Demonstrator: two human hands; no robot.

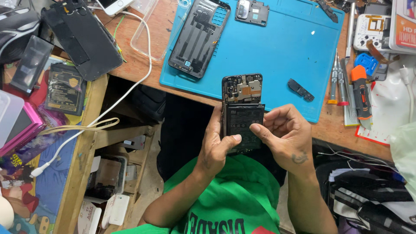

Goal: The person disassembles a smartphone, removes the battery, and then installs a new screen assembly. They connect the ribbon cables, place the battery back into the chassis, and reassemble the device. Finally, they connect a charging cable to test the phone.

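A cluttered wooden workbench (143, 65) is filling the upper part of the view, with a blue repair mat (277, 52) lying across it. The person, wearing a green shirt (234, 203), is holding an opened phone (242, 110) upright just below the mat's near edge, its circuit board and black battery (242, 125) facing up. The left hand (216, 145) is wrapping around the phone's left side from behind, thumb pressing on the battery's lower part. The right hand (286, 134) is closing on the phone's right edge, fingers curled, thumb tip touching the battery just beside the left thumb. On the mat a black back cover (199, 37) is lying inner side up, with a small dark plate (300, 89) near the phone's top right. Screwdrivers (340, 80) and an orange-handled tool (360, 93) are resting beside the mat's right edge. A white cable (130, 82) is trailing off the bench to the left
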